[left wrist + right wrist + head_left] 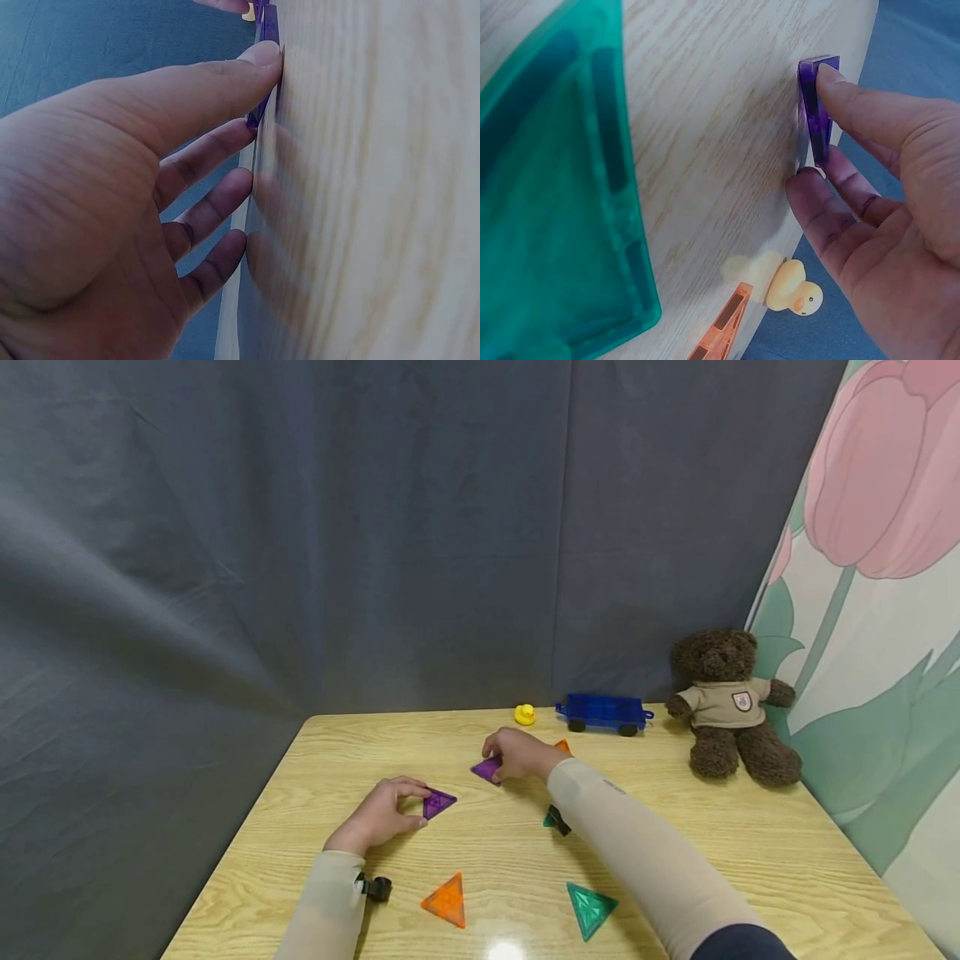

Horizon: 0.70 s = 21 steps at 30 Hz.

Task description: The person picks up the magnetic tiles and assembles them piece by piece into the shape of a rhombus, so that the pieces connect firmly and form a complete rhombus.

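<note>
Two purple translucent triangle tiles lie near the middle of the wooden table. My left hand (381, 814) pinches the left purple tile (440, 803) by its edges, between thumb and index finger; in the left wrist view this tile (271, 22) lies close to the tabletop, the other fingers spread below. Farther back and to the right, my right hand (519, 753) pinches the second purple tile (485, 768). In the right wrist view, thumb and fingers hold that tile (814, 112) at its ends. A gap separates the two purple tiles.
Nearer me lie an orange triangle tile (447, 902) and a green one (590, 910). Another green tile (550, 821) and orange tile (563, 747) are partly hidden by my right arm. At the back stand a yellow duck (525, 716), a blue wheeled base (604, 712) and a teddy bear (723, 706).
</note>
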Tool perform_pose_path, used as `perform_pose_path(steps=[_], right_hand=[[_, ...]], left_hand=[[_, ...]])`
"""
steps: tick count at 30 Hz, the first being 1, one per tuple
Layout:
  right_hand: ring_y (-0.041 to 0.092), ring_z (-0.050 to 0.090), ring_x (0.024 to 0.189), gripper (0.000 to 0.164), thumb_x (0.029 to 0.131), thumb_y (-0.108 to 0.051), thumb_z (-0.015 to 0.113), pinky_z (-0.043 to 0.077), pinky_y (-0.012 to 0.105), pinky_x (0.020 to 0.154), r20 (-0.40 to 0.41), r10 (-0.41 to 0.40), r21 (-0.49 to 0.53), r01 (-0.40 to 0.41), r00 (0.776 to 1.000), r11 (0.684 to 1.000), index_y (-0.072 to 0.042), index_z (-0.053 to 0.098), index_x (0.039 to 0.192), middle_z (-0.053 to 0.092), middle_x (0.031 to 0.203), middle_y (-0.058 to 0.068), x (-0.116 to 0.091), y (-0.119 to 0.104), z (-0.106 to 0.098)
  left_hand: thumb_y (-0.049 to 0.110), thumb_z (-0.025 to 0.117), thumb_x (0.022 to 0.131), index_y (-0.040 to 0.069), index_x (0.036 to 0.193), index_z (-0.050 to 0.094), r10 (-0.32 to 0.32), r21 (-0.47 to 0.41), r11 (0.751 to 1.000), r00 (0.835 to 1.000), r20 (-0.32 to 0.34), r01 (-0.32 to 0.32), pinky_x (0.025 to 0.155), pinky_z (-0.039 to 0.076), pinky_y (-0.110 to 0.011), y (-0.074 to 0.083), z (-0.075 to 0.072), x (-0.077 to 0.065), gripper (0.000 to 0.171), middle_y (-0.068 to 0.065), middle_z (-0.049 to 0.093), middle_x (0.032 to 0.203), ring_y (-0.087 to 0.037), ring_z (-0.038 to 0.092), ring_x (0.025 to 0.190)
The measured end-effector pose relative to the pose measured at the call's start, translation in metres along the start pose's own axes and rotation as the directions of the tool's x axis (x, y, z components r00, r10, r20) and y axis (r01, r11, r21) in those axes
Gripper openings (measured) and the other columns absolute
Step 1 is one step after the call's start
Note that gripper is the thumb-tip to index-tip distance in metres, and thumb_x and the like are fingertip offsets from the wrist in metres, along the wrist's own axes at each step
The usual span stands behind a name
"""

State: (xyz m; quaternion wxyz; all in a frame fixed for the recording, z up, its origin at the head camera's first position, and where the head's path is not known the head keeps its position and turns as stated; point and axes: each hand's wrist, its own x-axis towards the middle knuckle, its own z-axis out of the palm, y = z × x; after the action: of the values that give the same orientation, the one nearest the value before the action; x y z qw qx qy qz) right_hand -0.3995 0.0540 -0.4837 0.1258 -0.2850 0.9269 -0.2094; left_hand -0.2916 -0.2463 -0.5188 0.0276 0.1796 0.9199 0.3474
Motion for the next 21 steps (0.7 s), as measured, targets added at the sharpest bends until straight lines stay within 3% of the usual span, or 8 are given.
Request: perform_pose_path(steps=[7, 13, 18, 21], right_hand=[[0.019, 0.061, 0.103, 0.044, 0.083, -0.011, 0.091, 0.053, 0.038, 0.100, -0.014, -0.034, 0.028, 0.035, 0.999, 0.999, -0.010, 0.073, 0.124, 0.066, 0.115, 0.006, -0.0015, -0.0016, -0.0016], [0.018, 0.061, 0.100, 0.050, 0.081, -0.010, 0.093, 0.053, 0.038, 0.098, -0.024, -0.016, 0.085, 0.018, 1.000, 0.996, -0.008, 0.071, 0.126, 0.066, 0.111, 0.004, -0.0011, -0.0001, -0.0015], [0.016, 0.060, 0.083, 0.051, 0.083, -0.007, 0.090, 0.054, 0.032, 0.082, -0.023, 0.002, 0.166, 0.002, 1.000, 0.986, -0.006, 0.067, 0.129, 0.066, 0.093, 0.002, -0.0008, 0.0021, -0.0013], [0.014, 0.058, 0.076, 0.042, 0.085, -0.005, 0.087, 0.052, 0.028, 0.073, -0.029, 0.006, 0.200, 0.000, 1.000, 0.980, -0.005, 0.068, 0.123, 0.065, 0.085, 0.001, -0.0008, 0.0020, -0.0017]], left_hand=[[0.011, 0.087, 0.087, 0.012, 0.128, 0.075, -0.002, 0.003, 1.000, 1.000, -0.011, 0.002, 0.115, 0.041, -0.056, 0.0020, -0.0008, -0.0008, 0.043, -0.001, 0.065, 0.137, -0.035, 0.053, 0.135], [0.012, 0.088, 0.087, 0.012, 0.127, 0.076, 0.001, 0.002, 1.000, 1.000, -0.016, -0.001, 0.115, 0.040, -0.057, 0.0015, -0.0004, -0.0005, 0.042, 0.000, 0.065, 0.136, -0.036, 0.053, 0.135], [0.015, 0.089, 0.086, 0.015, 0.124, 0.077, -0.019, 0.009, 1.000, 0.999, -0.027, 0.019, 0.117, 0.038, -0.057, 0.0012, 0.0016, 0.0003, 0.040, 0.003, 0.065, 0.137, -0.036, 0.051, 0.137], [0.015, 0.089, 0.086, 0.015, 0.122, 0.078, -0.040, 0.008, 0.999, 0.999, -0.037, 0.040, 0.117, 0.037, -0.057, 0.0041, 0.0021, 0.0005, 0.038, 0.003, 0.065, 0.138, -0.036, 0.049, 0.138]])
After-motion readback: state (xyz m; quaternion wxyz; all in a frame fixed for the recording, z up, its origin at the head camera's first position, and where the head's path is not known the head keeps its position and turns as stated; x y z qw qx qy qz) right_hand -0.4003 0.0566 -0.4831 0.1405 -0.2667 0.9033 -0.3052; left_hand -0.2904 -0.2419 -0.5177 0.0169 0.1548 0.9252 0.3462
